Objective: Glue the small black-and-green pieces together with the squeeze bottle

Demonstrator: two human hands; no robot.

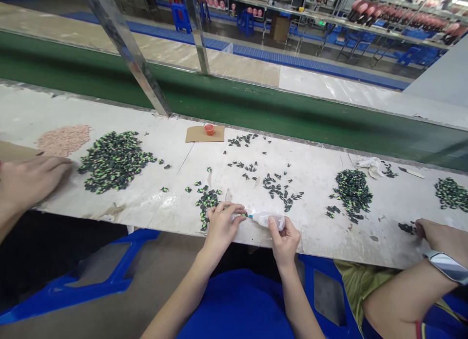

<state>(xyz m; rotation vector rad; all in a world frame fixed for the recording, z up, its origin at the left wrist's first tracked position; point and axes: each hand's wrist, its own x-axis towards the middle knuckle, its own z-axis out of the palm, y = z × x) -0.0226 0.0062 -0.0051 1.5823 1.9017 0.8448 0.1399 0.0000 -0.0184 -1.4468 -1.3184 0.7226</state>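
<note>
Near the front edge of the white bench, my left hand pinches a small black-and-green part between thumb and fingertips. My right hand is wrapped around a translucent squeeze bottle, which lies nearly level. Its blue tip points left and meets or almost meets the small part; I cannot tell which. Beside my left hand sits a small pile of black-and-green parts. Loose small black pieces are scattered beyond the bottle.
A red cup stands on cardboard at the back. Larger heaps of black-and-green parts lie left and right, with pinkish pieces far left. Co-workers' hands rest at left and right. A green belt runs behind.
</note>
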